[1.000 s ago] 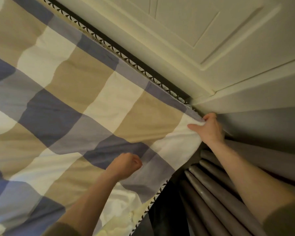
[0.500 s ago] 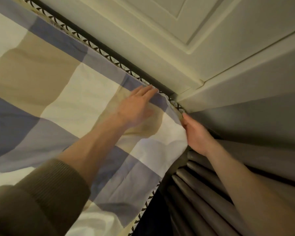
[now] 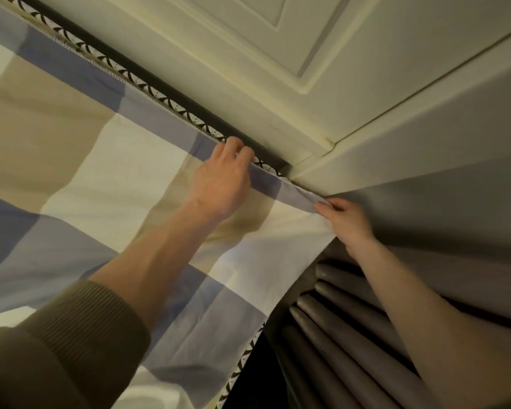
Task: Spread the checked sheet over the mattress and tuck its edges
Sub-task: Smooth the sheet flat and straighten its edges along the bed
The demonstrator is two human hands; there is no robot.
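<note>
The checked sheet (image 3: 106, 178), in blue, tan and cream squares, lies over the mattress and fills the left of the view. The mattress's black-and-white patterned piping (image 3: 148, 87) shows along the far edge and again at the lower right side. My left hand (image 3: 222, 178) lies on the sheet's far edge near the corner, fingertips curled over the piping into the dark gap. My right hand (image 3: 344, 218) pinches the sheet's corner at the mattress corner, beside the wall.
A cream panelled door or wardrobe front (image 3: 278, 54) stands right behind the mattress's far edge. To the right, a grey wall (image 3: 440, 208) and grey ribbed tubes, like a radiator (image 3: 337, 335), close off the side. The gap there is narrow and dark.
My left hand has slid along the far edge and curled its fingers over the piping. My right hand has taken a pinch on the corner. The camera has moved closer.
</note>
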